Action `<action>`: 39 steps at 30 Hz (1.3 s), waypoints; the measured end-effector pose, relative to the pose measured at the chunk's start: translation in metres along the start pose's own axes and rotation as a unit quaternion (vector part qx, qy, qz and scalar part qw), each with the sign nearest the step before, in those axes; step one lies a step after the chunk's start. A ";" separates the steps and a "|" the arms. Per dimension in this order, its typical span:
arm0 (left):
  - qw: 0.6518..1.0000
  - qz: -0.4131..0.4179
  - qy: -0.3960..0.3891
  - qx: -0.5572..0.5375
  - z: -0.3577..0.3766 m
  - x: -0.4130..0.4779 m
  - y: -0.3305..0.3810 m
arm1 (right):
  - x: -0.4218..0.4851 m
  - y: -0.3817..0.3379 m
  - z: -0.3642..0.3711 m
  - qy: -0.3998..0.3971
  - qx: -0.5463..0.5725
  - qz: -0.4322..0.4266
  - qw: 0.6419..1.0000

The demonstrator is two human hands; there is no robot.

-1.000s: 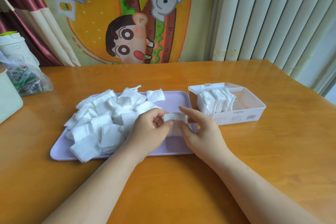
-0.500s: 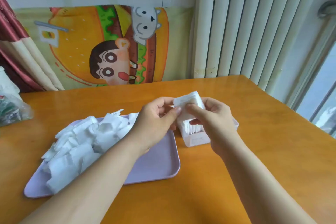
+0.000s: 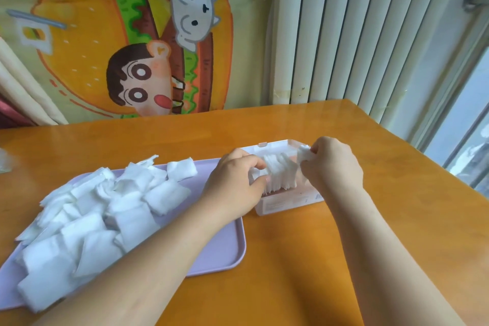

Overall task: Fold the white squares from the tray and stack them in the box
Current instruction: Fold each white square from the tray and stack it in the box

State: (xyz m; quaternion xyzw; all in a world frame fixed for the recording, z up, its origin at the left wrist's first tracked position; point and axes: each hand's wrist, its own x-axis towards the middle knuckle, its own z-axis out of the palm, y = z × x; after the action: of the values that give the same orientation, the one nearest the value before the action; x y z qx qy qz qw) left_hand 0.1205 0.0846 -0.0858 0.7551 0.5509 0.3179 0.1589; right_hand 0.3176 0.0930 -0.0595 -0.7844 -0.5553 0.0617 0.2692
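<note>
A lilac tray (image 3: 225,251) lies on the wooden table with a loose heap of white squares (image 3: 100,209) over its left and middle. Right of it stands a clear plastic box (image 3: 288,204) holding a row of folded squares (image 3: 280,172) standing on edge. My left hand (image 3: 235,185) presses against the left end of that row, fingers curled on the stack. My right hand (image 3: 333,164) hovers over the box's right part, pinching a folded white square (image 3: 304,155) just right of the row.
The table's right edge (image 3: 423,164) runs near a window and vertical blinds. A cartoon cloth (image 3: 148,55) hangs behind the table. A bit of clear plastic bag (image 3: 5,161) shows at the far left edge.
Both hands have carried the folded square from the tray to the box. The left hand now holds back the stack while the right lowers the square beside it. The view shifted right.
</note>
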 end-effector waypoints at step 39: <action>0.954 -0.113 -0.046 0.273 -0.090 -0.072 -0.095 | -0.105 -0.087 0.067 -0.138 0.165 -0.336 0.917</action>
State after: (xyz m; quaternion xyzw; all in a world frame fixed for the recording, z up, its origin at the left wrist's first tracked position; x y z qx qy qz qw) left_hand -0.0217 0.0402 -0.0959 0.7164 0.6903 0.1009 0.0069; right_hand 0.1785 0.0421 -0.0948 -0.4794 -0.7999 0.1656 0.3208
